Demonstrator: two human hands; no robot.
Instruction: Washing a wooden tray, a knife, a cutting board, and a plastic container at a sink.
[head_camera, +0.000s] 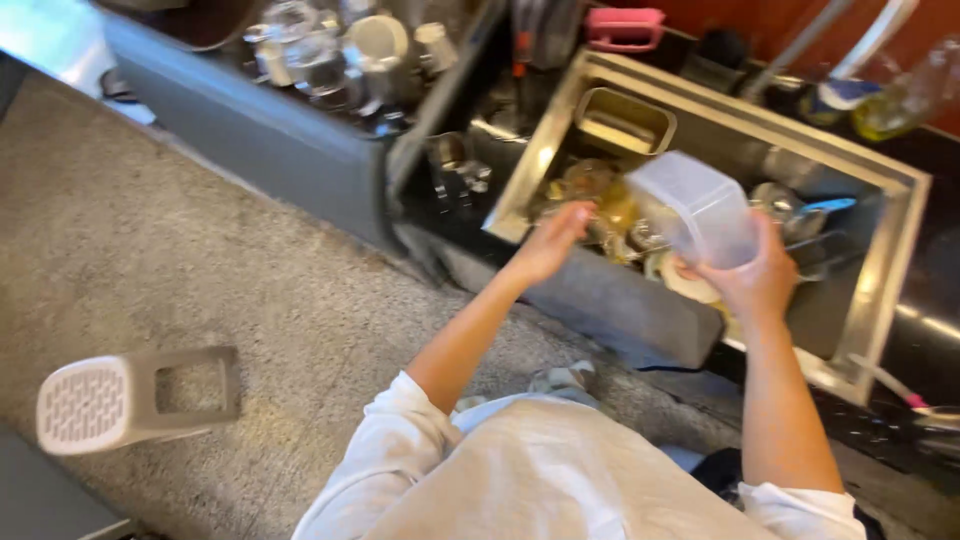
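A clear plastic container (697, 207), box-shaped with rounded corners, is held above the steel sink (880, 262). Its long axis is tilted, running from the lower right, where it is gripped, up toward the upper left; whether the far end is the open mouth or the base cannot be told through the blur. The container is kept clear of the dishes beneath it and hangs over the middle of the basin.

The right hand (757, 281) is closed around the lower end of the container, with the thumb laid on the near face and the fingers wrapped behind it, so that the grip is firm rather than a fingertip pinch. The left hand (552, 243) is extended over the left part of the basin, the fingers held loosely together and slightly curled, the palm turned down. Nothing is seen gripped in it; whether its fingertips touch the glassware (600, 200) piled in the sink cannot be told, as that part is blurred.

A rectangular metal tray (625, 122) is set at the back of the sink. To the left, a dish rack (340, 50) filled with glasses and cups is seen. A grey and white step stool (135, 398) is stood on the floor well apart from the sink.
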